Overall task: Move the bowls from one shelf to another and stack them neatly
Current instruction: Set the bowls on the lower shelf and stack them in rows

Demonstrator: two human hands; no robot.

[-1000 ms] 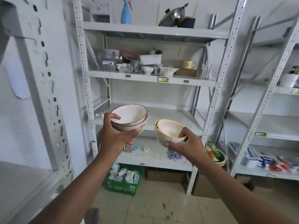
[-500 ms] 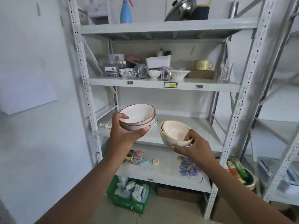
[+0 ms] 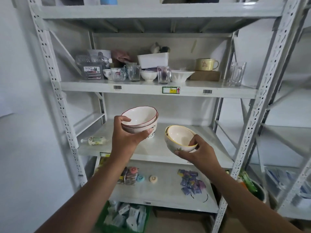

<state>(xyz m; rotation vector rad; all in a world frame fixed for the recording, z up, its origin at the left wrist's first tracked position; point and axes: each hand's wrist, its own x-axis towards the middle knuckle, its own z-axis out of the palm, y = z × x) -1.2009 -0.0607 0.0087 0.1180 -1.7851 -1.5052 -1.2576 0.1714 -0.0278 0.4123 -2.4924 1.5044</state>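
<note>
My left hand [image 3: 125, 135] grips a nested stack of white bowls with red rims [image 3: 140, 119], thumb inside the top bowl, held just above the middle shelf [image 3: 156, 147]. The lowest bowl of that stack carries dark lettering. My right hand [image 3: 197, 151] holds a pair of nested cream bowls with yellow rims [image 3: 180, 137], tilted toward me, over the right part of the same shelf. Whether either stack touches the shelf I cannot tell.
A small bottle [image 3: 94, 140] lies at the shelf's left end. The shelf above [image 3: 158, 89] holds glasses, mugs, two white bowls [image 3: 149, 75] and a white box. The shelf below carries small packets [image 3: 191, 182]. A green crate [image 3: 126, 216] sits on the floor. Steel uprights [image 3: 257, 105] frame the bay.
I have stepped closer to the rack, so it fills the view. Both hands have carried their bowl stacks forward over the middle shelf.
</note>
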